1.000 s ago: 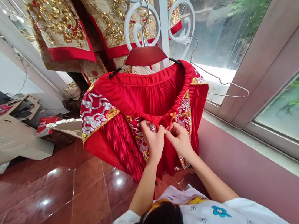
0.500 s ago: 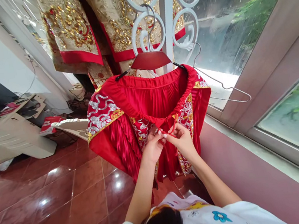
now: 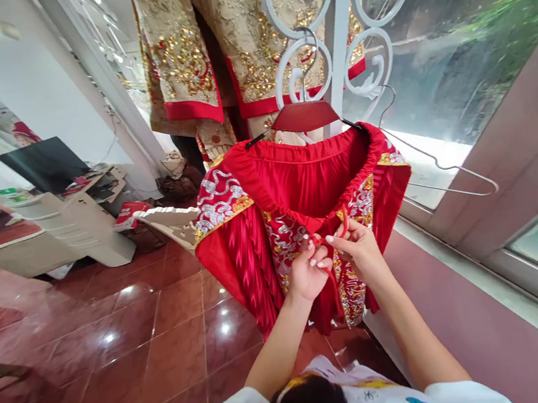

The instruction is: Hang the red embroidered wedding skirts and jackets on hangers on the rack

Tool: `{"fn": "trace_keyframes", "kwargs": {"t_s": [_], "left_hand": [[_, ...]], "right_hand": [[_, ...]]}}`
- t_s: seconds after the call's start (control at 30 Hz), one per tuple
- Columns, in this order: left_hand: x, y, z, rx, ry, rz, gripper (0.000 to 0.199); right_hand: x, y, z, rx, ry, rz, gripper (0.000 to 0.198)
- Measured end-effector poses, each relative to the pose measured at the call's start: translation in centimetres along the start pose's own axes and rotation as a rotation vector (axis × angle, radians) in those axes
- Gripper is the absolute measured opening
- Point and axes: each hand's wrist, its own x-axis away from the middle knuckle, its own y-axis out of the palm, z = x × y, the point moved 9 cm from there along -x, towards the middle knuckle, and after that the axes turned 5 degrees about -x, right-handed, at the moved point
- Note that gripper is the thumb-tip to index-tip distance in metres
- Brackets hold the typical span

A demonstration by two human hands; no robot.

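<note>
A red pleated skirt (image 3: 293, 157) with silver and gold embroidered panels hangs by its gathered waistband from a dark red hanger (image 3: 305, 116). At the front of the waistband both hands pinch a thin red drawstring (image 3: 332, 279). My left hand (image 3: 308, 270) is closed on one part of it, fingertips near the waistband's middle. My right hand (image 3: 359, 245) is closed too, holding another part, with a loop rising above its fingers. The two sets of fingertips almost meet. Exactly how the string crosses between them is hard to make out.
A white scrolled metal frame (image 3: 341, 22) carries the hanger. Gold-sequined garments (image 3: 253, 62) hang behind. A bare wire hanger (image 3: 438, 166) is at the right by the window. A desk (image 3: 62, 222) with a dark monitor (image 3: 44, 164) stands at the left on the tiled floor.
The view has swung left, so everything sits further right. My fingers have shifted on the drawstring, and a length now hangs below my left hand. Both hands still hold it.
</note>
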Motion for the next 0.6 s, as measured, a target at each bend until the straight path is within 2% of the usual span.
{"fn": "trace_keyframes", "kwargs": {"t_s": [0.1, 0.17, 0.27, 0.37, 0.43, 0.5, 0.6], "left_hand": [[0.2, 0.4, -0.4, -0.006, -0.023, -0.075, 0.014], [0.3, 0.7, -0.3, -0.131, -0.041, -0.133, 0.022], [0.6, 1.3, 0.9, -0.52, -0.036, -0.221, 0.034], [0.6, 1.9, 3.5, -0.937, 0.102, -0.209, 0.025], [0.4, 1.9, 5.0, -1.055, 0.198, -0.164, 0.02], [0.0, 1.2, 5.7, -0.993, 0.239, -0.086, 0.024], [-0.6, -0.7, 4.6, -0.625, 0.181, -0.005, 0.025]], "right_hand": [[-0.3, -0.5, 0.1, -0.002, 0.015, 0.018, 0.036], [-0.5, -0.9, -0.2, 0.016, -0.008, 0.036, 0.035], [-0.7, -1.1, -0.7, 0.037, -0.036, 0.048, 0.035], [-0.9, -0.8, -0.5, 0.039, -0.02, 0.043, 0.034], [-1.0, -0.6, -0.2, 0.029, -0.011, 0.036, 0.034], [-0.9, -0.5, 0.0, 0.022, -0.021, 0.033, 0.034], [-0.7, -0.8, 0.7, 0.008, -0.016, 0.047, 0.035]]}}
